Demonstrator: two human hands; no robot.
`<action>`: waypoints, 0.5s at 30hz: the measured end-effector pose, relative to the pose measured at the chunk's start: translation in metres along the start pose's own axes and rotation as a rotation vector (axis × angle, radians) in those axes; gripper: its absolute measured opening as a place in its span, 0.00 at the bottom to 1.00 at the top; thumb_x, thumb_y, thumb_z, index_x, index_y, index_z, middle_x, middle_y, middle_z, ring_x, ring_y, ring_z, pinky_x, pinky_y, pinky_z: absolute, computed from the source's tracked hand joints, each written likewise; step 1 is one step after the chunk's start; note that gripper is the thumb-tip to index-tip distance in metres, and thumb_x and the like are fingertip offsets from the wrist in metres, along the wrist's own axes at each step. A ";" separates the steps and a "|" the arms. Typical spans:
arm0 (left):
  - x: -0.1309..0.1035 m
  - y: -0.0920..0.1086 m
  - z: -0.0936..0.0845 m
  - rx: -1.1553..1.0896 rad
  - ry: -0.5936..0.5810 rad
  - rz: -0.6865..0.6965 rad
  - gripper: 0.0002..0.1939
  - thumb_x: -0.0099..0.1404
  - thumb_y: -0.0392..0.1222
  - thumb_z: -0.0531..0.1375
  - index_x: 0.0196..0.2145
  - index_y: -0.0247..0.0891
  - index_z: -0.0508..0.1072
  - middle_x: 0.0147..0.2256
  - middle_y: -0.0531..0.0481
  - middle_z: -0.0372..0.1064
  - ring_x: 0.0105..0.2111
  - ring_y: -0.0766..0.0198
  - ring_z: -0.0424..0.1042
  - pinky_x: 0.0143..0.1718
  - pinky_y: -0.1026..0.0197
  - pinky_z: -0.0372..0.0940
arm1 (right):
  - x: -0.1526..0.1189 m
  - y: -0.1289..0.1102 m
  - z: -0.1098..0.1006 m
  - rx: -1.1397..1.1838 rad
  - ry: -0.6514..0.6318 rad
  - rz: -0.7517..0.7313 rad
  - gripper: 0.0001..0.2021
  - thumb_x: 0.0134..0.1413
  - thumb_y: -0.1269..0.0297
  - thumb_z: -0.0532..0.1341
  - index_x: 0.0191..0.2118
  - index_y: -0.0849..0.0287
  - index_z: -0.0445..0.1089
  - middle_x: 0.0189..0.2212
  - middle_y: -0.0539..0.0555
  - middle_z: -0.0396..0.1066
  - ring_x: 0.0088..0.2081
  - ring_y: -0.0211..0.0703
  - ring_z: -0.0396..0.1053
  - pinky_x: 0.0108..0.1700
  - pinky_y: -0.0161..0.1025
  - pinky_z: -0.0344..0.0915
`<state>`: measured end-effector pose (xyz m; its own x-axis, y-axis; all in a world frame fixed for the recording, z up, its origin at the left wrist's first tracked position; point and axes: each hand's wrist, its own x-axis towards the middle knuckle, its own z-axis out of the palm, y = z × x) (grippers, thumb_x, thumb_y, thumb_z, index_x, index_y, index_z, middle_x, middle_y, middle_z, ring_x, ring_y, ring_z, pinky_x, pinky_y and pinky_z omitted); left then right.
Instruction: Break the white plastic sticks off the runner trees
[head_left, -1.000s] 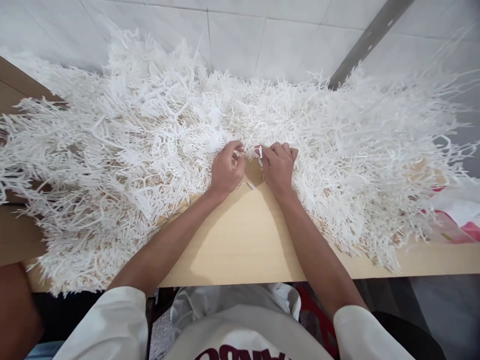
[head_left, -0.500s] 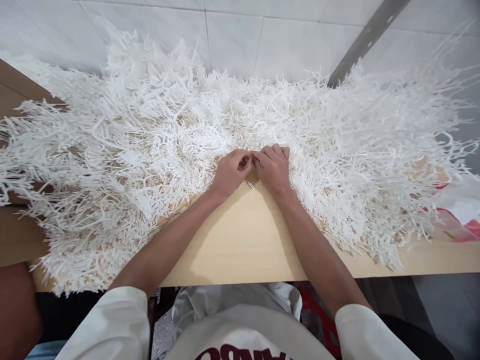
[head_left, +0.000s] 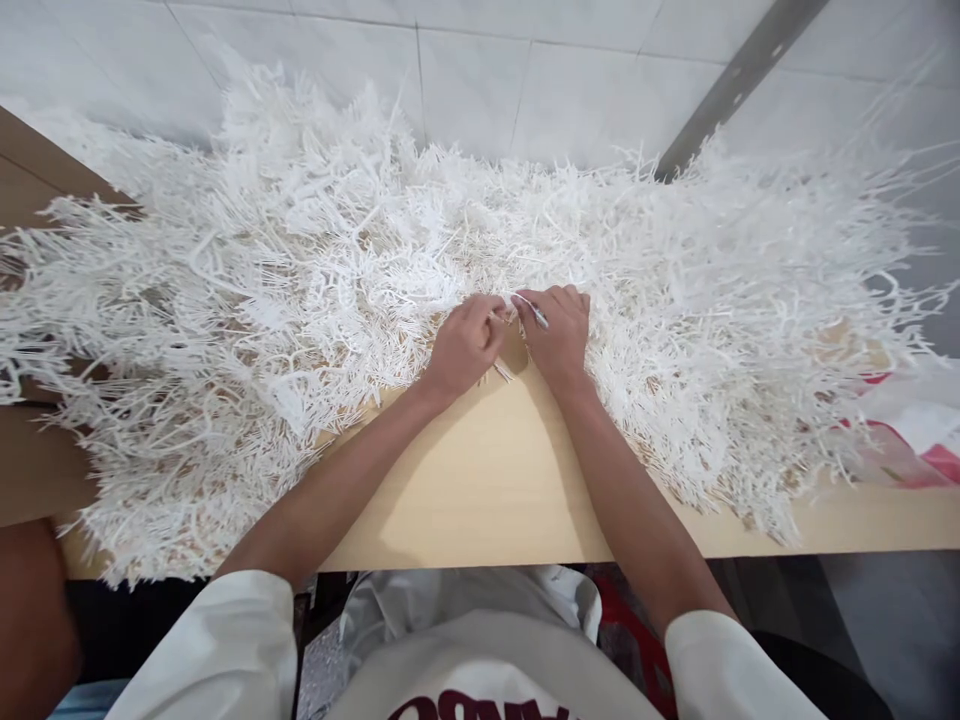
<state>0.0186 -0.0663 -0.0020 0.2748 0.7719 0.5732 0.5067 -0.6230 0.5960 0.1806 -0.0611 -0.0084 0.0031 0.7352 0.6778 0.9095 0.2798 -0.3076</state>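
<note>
A thin white strand (head_left: 538,314) lies across the fingers of my right hand (head_left: 559,330), pinched between thumb and forefinger. Just to its left, my left hand (head_left: 469,345) has its fingers curled and pressed together. Whatever is in those fingertips is too small to make out. A little white shows in the narrow space between the two hands. Around them spreads a big heap of white branching plastic pieces (head_left: 345,270), thin and tangled. Several short white bits (head_left: 502,372) lie on the wooden tabletop (head_left: 480,470) just below my hands.
Behind the heap stands a tiled wall (head_left: 472,85) with a grey slanting post (head_left: 739,85). Brown cardboard (head_left: 45,465) borders the left side. A pink and white plastic bag (head_left: 911,445) lies at the right. Part of another person's limb (head_left: 34,610) shows at lower left.
My fingertips have moved slightly apart, and the loop of my left fingers has closed. The white strand across my right fingers now shows more plainly.
</note>
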 end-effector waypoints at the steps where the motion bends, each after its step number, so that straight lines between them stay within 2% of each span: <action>1: 0.002 -0.003 0.001 -0.021 0.054 -0.047 0.12 0.63 0.30 0.52 0.42 0.41 0.67 0.42 0.47 0.72 0.39 0.64 0.72 0.41 0.61 0.67 | 0.000 -0.003 -0.002 0.019 -0.001 -0.017 0.15 0.66 0.51 0.54 0.39 0.52 0.75 0.29 0.51 0.75 0.36 0.43 0.68 0.44 0.43 0.56; 4: 0.006 -0.009 0.000 -0.101 0.114 -0.152 0.17 0.64 0.32 0.52 0.50 0.42 0.66 0.51 0.44 0.69 0.44 0.64 0.72 0.43 0.61 0.68 | -0.002 -0.008 -0.006 0.093 -0.014 -0.049 0.15 0.67 0.52 0.53 0.41 0.53 0.73 0.31 0.51 0.76 0.36 0.41 0.69 0.44 0.42 0.58; 8: 0.008 -0.005 -0.006 -0.213 0.035 -0.130 0.19 0.69 0.45 0.55 0.56 0.43 0.64 0.54 0.44 0.69 0.51 0.62 0.71 0.46 0.60 0.68 | -0.002 -0.008 -0.008 0.171 -0.095 -0.118 0.15 0.69 0.55 0.49 0.41 0.55 0.71 0.32 0.52 0.75 0.36 0.41 0.68 0.43 0.41 0.59; 11: 0.007 0.000 -0.009 -0.277 0.015 -0.099 0.20 0.70 0.54 0.53 0.52 0.41 0.69 0.51 0.44 0.72 0.50 0.61 0.72 0.46 0.60 0.68 | -0.002 -0.008 -0.009 0.156 -0.104 -0.154 0.15 0.69 0.55 0.49 0.39 0.56 0.70 0.31 0.52 0.75 0.35 0.41 0.67 0.42 0.41 0.58; 15: 0.006 -0.003 -0.006 -0.293 0.065 -0.216 0.19 0.69 0.58 0.55 0.45 0.40 0.71 0.40 0.48 0.76 0.38 0.65 0.75 0.40 0.62 0.69 | -0.002 -0.010 -0.010 0.142 -0.096 -0.164 0.14 0.70 0.57 0.49 0.41 0.56 0.69 0.32 0.52 0.75 0.36 0.41 0.68 0.43 0.41 0.58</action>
<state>0.0139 -0.0609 0.0029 0.1296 0.8857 0.4459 0.2890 -0.4639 0.8374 0.1754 -0.0717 -0.0004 -0.1858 0.7258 0.6623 0.8266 0.4799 -0.2939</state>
